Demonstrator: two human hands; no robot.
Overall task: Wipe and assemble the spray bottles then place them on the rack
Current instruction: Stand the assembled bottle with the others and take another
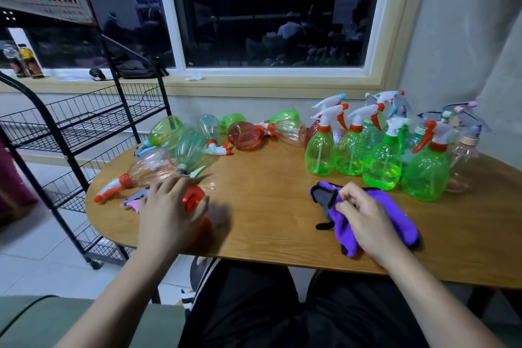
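My left hand (165, 206) grips a red spray bottle (195, 198) lying on the wooden table (268, 195), its red collar showing past my fingers. My right hand (364, 215) pinches a purple cloth (395, 206) with grey edging that lies on the table. Several spray bottles lie on their sides at the back left, among them a pink one (149, 167) and a green one (165, 130). Upright assembled green bottles (320, 152) with white and orange trigger heads stand at the back right. A loose trigger head (132, 198) lies just left of my left hand.
A black wire rack (84, 118) on wheels stands left of the table, its shelves bare. A window and sill run behind the table. A grey wall closes the right side. My legs are under the table's near edge.
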